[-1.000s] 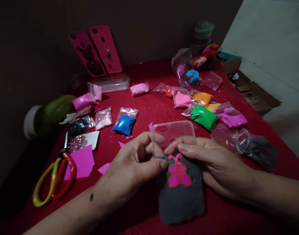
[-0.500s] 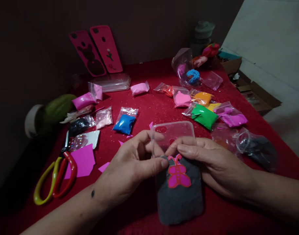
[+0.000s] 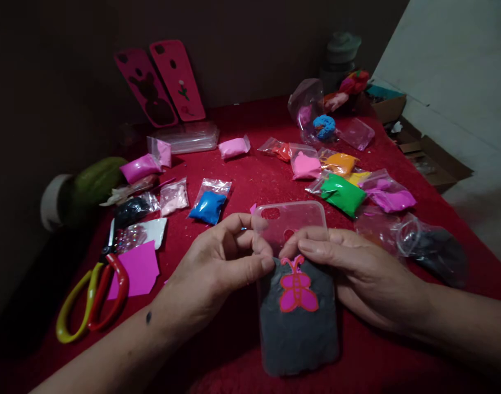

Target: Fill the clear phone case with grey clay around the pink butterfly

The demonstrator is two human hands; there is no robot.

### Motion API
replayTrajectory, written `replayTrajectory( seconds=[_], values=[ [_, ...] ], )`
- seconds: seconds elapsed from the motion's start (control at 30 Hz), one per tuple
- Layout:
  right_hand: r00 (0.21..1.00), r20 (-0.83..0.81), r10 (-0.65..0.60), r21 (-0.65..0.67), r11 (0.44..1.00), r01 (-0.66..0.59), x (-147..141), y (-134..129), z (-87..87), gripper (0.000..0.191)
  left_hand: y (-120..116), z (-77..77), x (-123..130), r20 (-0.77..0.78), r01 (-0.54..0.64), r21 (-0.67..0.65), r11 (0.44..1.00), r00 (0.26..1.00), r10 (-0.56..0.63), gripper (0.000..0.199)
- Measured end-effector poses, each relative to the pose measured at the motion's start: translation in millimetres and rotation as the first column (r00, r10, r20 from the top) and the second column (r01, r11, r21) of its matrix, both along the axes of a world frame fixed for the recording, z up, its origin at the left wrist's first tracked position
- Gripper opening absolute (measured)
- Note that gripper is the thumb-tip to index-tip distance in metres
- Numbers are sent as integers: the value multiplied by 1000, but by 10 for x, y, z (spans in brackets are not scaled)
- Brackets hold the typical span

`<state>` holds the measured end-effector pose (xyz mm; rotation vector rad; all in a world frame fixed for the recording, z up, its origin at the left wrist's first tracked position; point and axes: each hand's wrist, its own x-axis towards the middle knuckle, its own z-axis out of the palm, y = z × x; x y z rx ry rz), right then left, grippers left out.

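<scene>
A clear phone case is held upright between both hands, its lower part covered with grey clay. On the clay sits a pink butterfly with an orange outline. My left hand grips the case's left edge, thumb on the top left corner of the clay and fingers behind. My right hand holds the right edge, with its thumb and index finger at the clay's upper border above the butterfly's right side.
Scissors and pink paper lie at the left. Clay packets, including blue and green, surround the case. Two pink cases lean at the back. A dark grey bag lies right; cardboard boxes stand beyond the table.
My left thumb has shifted slightly left and up along the clay's top edge. The case has moved very slightly left and up.
</scene>
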<state>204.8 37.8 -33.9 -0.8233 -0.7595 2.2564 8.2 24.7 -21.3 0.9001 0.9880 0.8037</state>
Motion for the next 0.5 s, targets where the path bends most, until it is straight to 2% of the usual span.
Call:
replayTrajectory(
  seconds=[0.13,0.37,0.5],
  values=[
    [1000,7,-18,3,1000,18,0,-3,-8,16,3,-14,-14,33,30,4,1000,999,-30,31],
    [1000,-20,11,-20,1000,-11,-1,-1,-1,16,-3,-30,19,-25,-34,-29,999,999,33,29],
    [1000,-4,-17,2,1000,17,0,1,-9,15,5,-16,6,3,2,-12,1000,1000,-2,30]
  ],
)
